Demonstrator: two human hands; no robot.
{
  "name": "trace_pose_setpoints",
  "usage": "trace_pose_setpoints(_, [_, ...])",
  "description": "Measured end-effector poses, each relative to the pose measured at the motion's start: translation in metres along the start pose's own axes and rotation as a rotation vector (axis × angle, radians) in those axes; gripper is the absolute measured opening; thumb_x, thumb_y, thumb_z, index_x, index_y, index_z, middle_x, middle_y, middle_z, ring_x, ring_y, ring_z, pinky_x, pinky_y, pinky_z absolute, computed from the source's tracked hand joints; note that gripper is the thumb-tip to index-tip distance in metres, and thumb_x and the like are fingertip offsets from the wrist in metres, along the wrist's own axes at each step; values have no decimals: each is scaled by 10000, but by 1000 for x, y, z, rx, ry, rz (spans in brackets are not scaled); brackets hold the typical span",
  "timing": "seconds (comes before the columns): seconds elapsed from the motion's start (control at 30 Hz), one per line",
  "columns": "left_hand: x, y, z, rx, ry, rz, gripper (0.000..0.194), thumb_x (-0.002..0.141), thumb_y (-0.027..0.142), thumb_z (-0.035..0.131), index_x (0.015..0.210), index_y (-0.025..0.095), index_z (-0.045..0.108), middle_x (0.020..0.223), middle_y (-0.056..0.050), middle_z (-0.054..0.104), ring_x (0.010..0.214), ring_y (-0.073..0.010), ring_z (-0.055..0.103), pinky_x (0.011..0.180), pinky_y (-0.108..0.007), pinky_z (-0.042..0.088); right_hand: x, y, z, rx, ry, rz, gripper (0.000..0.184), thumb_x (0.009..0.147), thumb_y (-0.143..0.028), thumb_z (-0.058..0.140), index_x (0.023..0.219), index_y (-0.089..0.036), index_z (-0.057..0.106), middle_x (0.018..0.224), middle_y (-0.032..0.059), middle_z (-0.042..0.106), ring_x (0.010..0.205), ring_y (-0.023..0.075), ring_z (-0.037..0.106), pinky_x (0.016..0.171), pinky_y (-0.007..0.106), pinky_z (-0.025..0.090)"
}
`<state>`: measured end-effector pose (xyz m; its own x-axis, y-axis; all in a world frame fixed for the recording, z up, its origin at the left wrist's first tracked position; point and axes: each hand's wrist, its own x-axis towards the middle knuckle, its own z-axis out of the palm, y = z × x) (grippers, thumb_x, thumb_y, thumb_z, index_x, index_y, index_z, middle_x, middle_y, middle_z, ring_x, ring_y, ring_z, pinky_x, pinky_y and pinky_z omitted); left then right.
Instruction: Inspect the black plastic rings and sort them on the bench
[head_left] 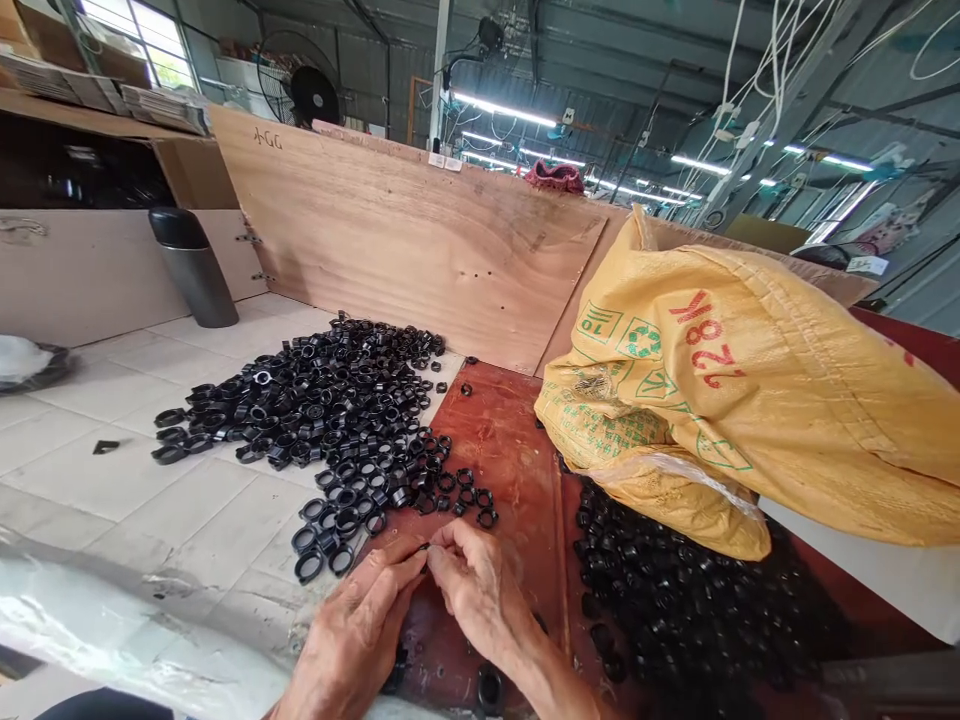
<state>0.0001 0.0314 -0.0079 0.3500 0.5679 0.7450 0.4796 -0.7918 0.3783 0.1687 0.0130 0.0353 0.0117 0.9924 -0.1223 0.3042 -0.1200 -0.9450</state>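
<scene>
My left hand [360, 625] and my right hand [480, 590] meet fingertip to fingertip low in the head view, over a red-brown board [510, 450]. Between the fingertips sits a small black plastic part [425, 547], mostly hidden. Just beyond the hands lies a wide heap of black plastic rings and clips [330, 410], spread over the white tiled tabletop [112, 470] and onto the board. A second heap of black parts [675, 590] spills from a yellow woven sack [750, 400] to the right of my right hand.
A plywood panel [405, 230] stands upright behind the heap. A dark cylindrical flask [193, 265] stands at the back left. A clear plastic sheet [90, 610] lies at the near left edge. Loose black parts [489, 688] lie under my wrists.
</scene>
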Motion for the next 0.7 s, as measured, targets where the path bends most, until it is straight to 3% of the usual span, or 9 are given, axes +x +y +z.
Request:
trace_pose_setpoints(0.2, [-7, -3, 2, 51, -56, 114, 310, 969, 6, 458, 1136, 183, 651, 1213, -127, 750, 1135, -183, 730, 1005, -241, 552, 3, -4, -4, 380, -144, 298, 178, 811, -332, 606, 727, -200, 521, 590, -57, 472, 396, 73, 326, 359, 228, 184])
trace_pose_setpoints(0.3, [-1, 2, 0, -5, -94, 73, 295, 975, 33, 470, 1135, 209, 644, 1184, -99, 743, 1089, -163, 733, 963, -219, 560, 2, -10, -9, 255, -157, 321, 220, 836, -380, 595, 726, -200, 535, 581, -47, 509, 377, 82, 352, 362, 236, 212])
trace_pose_setpoints(0.37, [6, 8, -5, -81, -133, -35, 219, 968, 88, 507, 1080, 228, 632, 1104, -70, 742, 994, -155, 742, 873, -212, 585, 1, -15, -18, 4, -84, 219, 288, 872, -419, 590, 698, -191, 567, 582, -22, 555, 438, 109, 457, 432, 242, 307])
trace_pose_setpoints(0.43, [10, 15, -14, -131, -184, -149, 135, 937, 141, 555, 997, 245, 617, 965, -33, 732, 862, -155, 737, 760, -215, 592, 2, -17, -31, -292, 108, 45, 299, 895, -432, 601, 744, -177, 641, 685, 29, 648, 628, 169, 609, 598, 267, 430])
trace_pose_setpoints(0.5, [7, 18, -25, -137, -263, -193, 51, 920, 211, 602, 937, 256, 619, 893, -13, 718, 806, -163, 725, 720, -227, 584, 5, -12, -44, -512, 291, -50, 300, 886, -436, 636, 991, -164, 704, 967, 105, 716, 909, 256, 678, 820, 334, 485])
trace_pose_setpoints(0.53, [2, 18, -32, -130, -296, -210, 38, 931, 255, 606, 897, 259, 623, 874, -9, 713, 795, -165, 722, 719, -230, 580, 8, -7, -49, -586, 321, -41, 416, 856, -438, 678, 1158, -152, 682, 1152, 153, 690, 1062, 307, 659, 919, 377, 475])
trace_pose_setpoints(0.6, [-10, 13, -45, -51, -304, -322, 199, 972, 361, 574, 804, 259, 599, 790, 5, 684, 711, -161, 707, 670, -232, 568, 14, 8, -55, -660, 281, 51, 712, 782, -399, 760, 1397, -101, 556, 1401, 236, 555, 1304, 387, 539, 1053, 448, 421])
trace_pose_setpoints(0.63, [-17, 8, -51, 28, -268, -425, 255, 984, 409, 548, 779, 259, 571, 715, 21, 644, 631, -158, 682, 614, -235, 555, 17, 17, -55, -661, 241, 85, 775, 770, -355, 772, 1447, -84, 510, 1463, 255, 499, 1385, 401, 466, 1097, 467, 391])
trace_pose_setpoints(0.7, [-26, -5, -59, 255, -169, -641, 271, 933, 528, 577, 865, 268, 545, 646, 53, 576, 512, -177, 632, 503, -264, 517, 23, 32, -51, -609, 203, 49, 728, 787, -248, 748, 1454, -83, 507, 1473, 255, 491, 1436, 395, 412, 1133, 482, 364])
